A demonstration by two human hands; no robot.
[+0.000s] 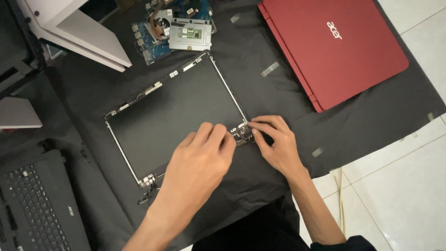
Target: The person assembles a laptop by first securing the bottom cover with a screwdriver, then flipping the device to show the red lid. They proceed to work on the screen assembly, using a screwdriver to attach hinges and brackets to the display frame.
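A bare black laptop screen panel [172, 111] with thin metal side brackets lies flat on a black cloth [278, 97]. My left hand [202, 158] rests palm down on the panel's near right corner, fingers bent toward the metal hinge [242, 131]. My right hand [274, 139] is at that same corner, thumb and forefinger pinching the hinge bracket. A second hinge with loose wires [148, 183] sits at the panel's near left corner.
A closed red laptop [334, 46] lies at the far right on the cloth. A blue circuit board with a fan and a grey touchpad plate [190, 35] lies at the far middle. A black keyboard base [37, 204] is at the left. White tiles [399, 186] show on the right.
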